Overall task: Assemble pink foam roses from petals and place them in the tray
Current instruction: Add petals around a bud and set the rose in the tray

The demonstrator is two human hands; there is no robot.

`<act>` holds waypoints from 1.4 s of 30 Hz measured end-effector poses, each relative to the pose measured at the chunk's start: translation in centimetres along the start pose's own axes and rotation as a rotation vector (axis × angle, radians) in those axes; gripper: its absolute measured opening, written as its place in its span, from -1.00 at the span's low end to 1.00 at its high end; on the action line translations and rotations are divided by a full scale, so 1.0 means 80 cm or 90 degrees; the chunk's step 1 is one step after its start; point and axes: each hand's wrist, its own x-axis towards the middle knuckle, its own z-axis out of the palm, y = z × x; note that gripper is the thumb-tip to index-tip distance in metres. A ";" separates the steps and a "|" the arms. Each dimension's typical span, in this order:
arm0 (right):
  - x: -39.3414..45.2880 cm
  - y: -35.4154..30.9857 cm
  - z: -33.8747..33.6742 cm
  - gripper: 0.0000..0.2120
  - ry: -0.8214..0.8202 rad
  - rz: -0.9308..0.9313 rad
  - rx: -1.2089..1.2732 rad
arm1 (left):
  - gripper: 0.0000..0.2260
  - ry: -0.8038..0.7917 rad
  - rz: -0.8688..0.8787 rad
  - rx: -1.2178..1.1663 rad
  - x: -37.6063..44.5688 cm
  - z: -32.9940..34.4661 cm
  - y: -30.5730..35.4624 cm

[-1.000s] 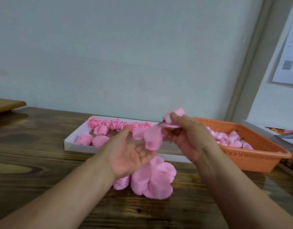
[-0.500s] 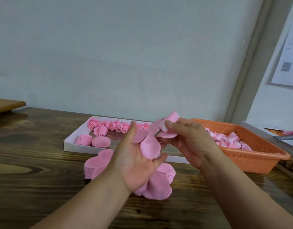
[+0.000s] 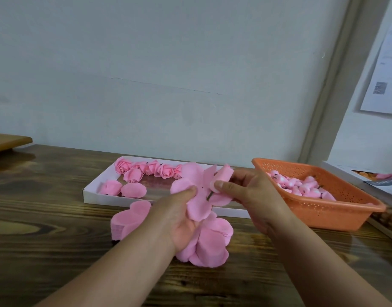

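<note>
My left hand pinches a flat pink foam petal sheet with its thumb on top. My right hand pinches a small pink bud core whose dark stem pokes through the sheet's centre. Both hands hover above the table just in front of the white tray. Several finished pink roses line the tray's far side, and two lie at its near left.
A stack of petal sheets lies left of my left wrist and loose sheets lie under my hands. An orange basket of bud cores stands at the right. Papers lie at the far right, a wooden board at the far left.
My left hand has turned and closed its thumb on the petal sheet. The right hand has pushed the bud's stem down through the sheet, and the stack at the left has come into view.
</note>
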 end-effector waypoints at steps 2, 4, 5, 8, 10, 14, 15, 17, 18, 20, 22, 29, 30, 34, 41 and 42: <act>-0.001 0.002 0.000 -0.88 0.044 -0.022 0.011 | -0.84 0.007 0.011 0.010 -0.001 0.002 -0.002; -0.003 0.001 0.000 -0.87 0.083 -0.045 0.037 | -0.85 -0.002 0.016 0.007 -0.003 0.004 -0.003; -0.003 0.000 0.000 -0.88 0.102 -0.058 0.046 | -0.84 -0.013 0.018 0.009 -0.005 0.005 -0.003; -0.005 -0.005 0.000 -0.88 0.123 -0.089 0.033 | -0.81 -0.063 0.018 0.026 -0.010 0.008 -0.002; -0.007 -0.010 0.001 -0.90 0.093 -0.116 -0.012 | -0.83 -0.067 0.025 0.043 -0.009 0.008 -0.004; -0.010 -0.013 0.004 -0.86 0.069 -0.148 -0.147 | -0.79 -0.012 0.031 0.069 -0.004 0.004 -0.004; -0.011 -0.012 0.004 -0.87 0.076 -0.148 -0.179 | -0.78 -0.007 0.029 0.070 -0.004 0.004 -0.004; -0.011 -0.011 0.003 -0.88 0.082 -0.148 -0.229 | -0.78 -0.003 0.024 0.074 -0.005 0.004 -0.003; -0.011 -0.012 0.002 -0.90 0.077 -0.153 -0.253 | -0.79 -0.006 0.022 0.078 -0.005 0.004 -0.003; -0.012 -0.014 0.001 -0.92 0.061 -0.158 -0.297 | -0.84 -0.019 0.013 0.081 -0.006 0.003 -0.002; -0.012 -0.016 -0.002 -0.90 0.045 -0.154 -0.337 | -0.87 -0.044 -0.009 0.080 -0.008 0.001 0.000; -0.013 -0.018 -0.007 -0.82 -0.001 -0.129 -0.300 | -0.78 -0.103 -0.081 0.055 -0.011 -0.002 0.001; -0.013 -0.016 -0.006 -0.84 -0.004 -0.125 -0.317 | -0.77 -0.108 -0.085 0.058 -0.010 -0.002 0.001; -0.013 -0.013 -0.005 -0.81 -0.017 -0.108 -0.363 | -0.71 -0.088 -0.092 0.064 -0.006 -0.002 -0.002; -0.012 -0.016 -0.006 -0.83 -0.087 -0.041 -0.372 | -0.76 -0.112 -0.081 0.093 -0.009 -0.008 -0.007; -0.013 -0.016 -0.006 -0.83 -0.087 -0.039 -0.372 | -0.77 -0.113 -0.080 0.097 -0.010 -0.008 -0.007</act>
